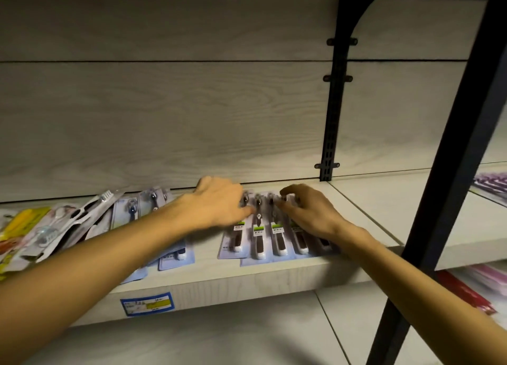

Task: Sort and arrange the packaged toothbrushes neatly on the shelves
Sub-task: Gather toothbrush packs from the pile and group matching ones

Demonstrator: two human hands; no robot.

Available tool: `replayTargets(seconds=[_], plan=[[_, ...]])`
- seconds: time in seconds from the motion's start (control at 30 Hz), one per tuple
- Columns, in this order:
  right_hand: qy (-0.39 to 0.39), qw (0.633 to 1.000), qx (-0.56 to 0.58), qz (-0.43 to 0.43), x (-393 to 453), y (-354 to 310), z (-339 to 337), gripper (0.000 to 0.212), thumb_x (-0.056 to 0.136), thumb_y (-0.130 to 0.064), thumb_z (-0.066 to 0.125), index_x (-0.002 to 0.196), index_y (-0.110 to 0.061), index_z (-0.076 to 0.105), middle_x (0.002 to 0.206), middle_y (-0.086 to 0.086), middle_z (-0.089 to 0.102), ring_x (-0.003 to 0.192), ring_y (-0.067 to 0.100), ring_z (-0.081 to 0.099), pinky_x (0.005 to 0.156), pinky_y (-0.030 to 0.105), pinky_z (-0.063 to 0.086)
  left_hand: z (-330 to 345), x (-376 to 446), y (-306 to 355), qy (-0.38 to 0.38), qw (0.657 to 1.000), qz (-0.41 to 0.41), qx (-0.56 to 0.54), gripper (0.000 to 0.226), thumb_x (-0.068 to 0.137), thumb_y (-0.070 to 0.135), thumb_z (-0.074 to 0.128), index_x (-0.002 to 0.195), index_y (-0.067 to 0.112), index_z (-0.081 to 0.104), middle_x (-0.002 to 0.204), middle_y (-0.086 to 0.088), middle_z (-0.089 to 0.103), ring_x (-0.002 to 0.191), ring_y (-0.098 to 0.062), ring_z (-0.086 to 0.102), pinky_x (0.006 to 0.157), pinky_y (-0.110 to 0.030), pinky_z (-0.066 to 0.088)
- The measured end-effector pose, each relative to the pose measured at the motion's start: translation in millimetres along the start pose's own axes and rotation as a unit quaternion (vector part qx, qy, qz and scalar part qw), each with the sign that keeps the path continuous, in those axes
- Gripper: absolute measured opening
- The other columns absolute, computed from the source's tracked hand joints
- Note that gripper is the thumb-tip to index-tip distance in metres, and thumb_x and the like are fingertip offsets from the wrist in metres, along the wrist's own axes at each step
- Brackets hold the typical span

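Pressing the row of dark-handled packs (260, 235) with curled, blurred fingers, grip unclear, left hand (219, 203) and right hand (307, 211) could shove overlapping cards askew.

Two bare forearms are seen, one entering from the lower left corner and one from the lower right. No sleeve is seen on either arm: both are uncovered from the frame edges up to the wrists. The left hand (219, 203) and the right hand (310, 211) are bare. On the backs of both hands and on the wrists just behind them, only bare parts are shown. The fingertips are blurred, so finer detail of the nails cannot be told. The forearms are slender and smooth in outline, widening behind the hands toward the frame corners.
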State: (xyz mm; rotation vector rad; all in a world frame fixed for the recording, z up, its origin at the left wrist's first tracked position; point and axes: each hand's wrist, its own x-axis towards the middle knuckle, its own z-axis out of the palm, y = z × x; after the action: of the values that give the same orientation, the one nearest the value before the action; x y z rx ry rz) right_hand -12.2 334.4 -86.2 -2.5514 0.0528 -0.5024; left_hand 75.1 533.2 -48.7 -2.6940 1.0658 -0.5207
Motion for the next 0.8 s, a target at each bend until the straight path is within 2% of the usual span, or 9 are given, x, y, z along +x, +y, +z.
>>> replayTargets(seconds=[0.1, 0.2, 0.27, 0.33, 0.4, 0.47, 0.63, 0.73, 0.8], plan=[[-0.024, 0.997, -0.068, -0.04, -24, 2, 0, 0.057, 0.091, -0.066, 0.046, 0.13, -0.026, 0.058, 0.13, 0.0, 0.062, 0.112, 0.022, 0.059, 0.093, 0.04, 0.05, 8, -27, 0, 0.049, 0.998, 0.026, -0.004, 0.069, 0.091, 0.076, 0.027, 0.074, 0.019, 0.06, 0.067, 0.003, 0.053, 0.066, -0.021, 0.056, 0.057, -0.033, 0.036], [-0.058, 0.99, -0.122, -0.032, -32, 1, 2, 0.077, 0.086, -0.081, 0.031, 0.139, -0.028, 0.051, 0.145, 0.0, 0.052, 0.129, 0.023, 0.05, 0.106, 0.043, 0.042, 11, -49, 14, -0.005, 0.993, 0.045, -0.11, 0.069, 0.088, 0.083, 0.019, 0.096, 0.028, 0.06, 0.095, 0.008, 0.06, 0.083, -0.013, 0.059, 0.071, -0.036, 0.051], [-0.086, 0.984, -0.151, -0.029, -32, -2, 4, 0.081, 0.083, -0.085, 0.022, 0.138, -0.032, 0.05, 0.152, 0.0, 0.042, 0.139, 0.025, 0.038, 0.114, 0.048, 0.03, 15, -58, 26, -0.021, 0.99, 0.043, -0.135, 0.071, 0.088, 0.082, 0.017, 0.12, 0.031, 0.055, 0.113, 0.006, 0.063, 0.099, -0.018, 0.06, 0.083, -0.04, 0.052], [-0.093, 0.983, -0.157, -0.033, -32, -1, 4, 0.078, 0.084, -0.083, 0.019, 0.136, -0.034, 0.049, 0.153, -0.001, 0.04, 0.141, 0.025, 0.034, 0.115, 0.05, 0.026, 20, -63, 35, -0.015, 0.989, 0.038, -0.145, 0.072, 0.089, 0.081, 0.016, 0.134, 0.035, 0.047, 0.128, 0.004, 0.059, 0.108, -0.022, 0.055, 0.088, -0.04, 0.048], [-0.094, 0.983, -0.154, -0.033, -33, 4, 0, 0.077, 0.086, -0.08, 0.02, 0.144, -0.035, 0.041, 0.158, 0.0, 0.034, 0.144, 0.026, 0.03, 0.116, 0.051, 0.022, 22, -67, 39, -0.02, 0.986, 0.034, -0.161, 0.084, 0.083, 0.087, 0.012, 0.146, 0.037, 0.036, 0.14, 0.004, 0.05, 0.114, -0.021, 0.05, 0.092, -0.038, 0.046], [-0.088, 0.981, -0.171, -0.024, -35, 9, -4, 0.075, 0.09, -0.076, 0.022, 0.151, -0.034, 0.032, 0.163, 0.0, 0.025, 0.149, 0.026, 0.022, 0.118, 0.05, 0.016, 23, -69, 45, -0.023, 0.981, 0.032, -0.188, 0.096, 0.076, 0.094, 0.011, 0.152, 0.038, 0.029, 0.148, 0.006, 0.042, 0.121, -0.02, 0.049, 0.097, -0.036, 0.045], [-0.067, 0.979, -0.192, -0.011, -45, 20, -16, 0.073, 0.089, -0.078, 0.017, 0.14, -0.035, 0.046, 0.157, -0.001, 0.035, 0.145, 0.027, 0.029, 0.113, 0.053, 0.022, 26, -68, 65, -0.016, 0.972, 0.056, -0.229, 0.095, 0.076, 0.095, 0.015, 0.153, 0.04, 0.02, 0.158, 0.012, 0.032, 0.133, -0.015, 0.044, 0.106, -0.031, 0.04], [-0.068, 0.978, -0.198, -0.014, -54, 27, -23, 0.078, 0.083, -0.08, 0.01, 0.138, -0.037, 0.046, 0.154, -0.003, 0.038, 0.143, 0.026, 0.03, 0.111, 0.053, 0.025, 23, -62, 75, -0.045, 0.971, 0.062, -0.226, 0.096, 0.075, 0.097, 0.012, 0.155, 0.044, 0.009, 0.164, 0.014, 0.019, 0.141, -0.015, 0.035, 0.112, -0.033, 0.033], [-0.077, 0.978, -0.196, -0.007, -57, 33, -31, 0.071, 0.086, -0.074, 0.015, 0.139, -0.036, 0.044, 0.154, -0.003, 0.037, 0.143, 0.025, 0.028, 0.112, 0.053, 0.023, 20, -55, 83, -0.065, 0.974, 0.067, -0.207, 0.101, 0.072, 0.099, 0.011, 0.156, 0.043, 0.005, 0.166, 0.013, 0.013, 0.142, -0.016, 0.031, 0.114, -0.037, 0.031]])
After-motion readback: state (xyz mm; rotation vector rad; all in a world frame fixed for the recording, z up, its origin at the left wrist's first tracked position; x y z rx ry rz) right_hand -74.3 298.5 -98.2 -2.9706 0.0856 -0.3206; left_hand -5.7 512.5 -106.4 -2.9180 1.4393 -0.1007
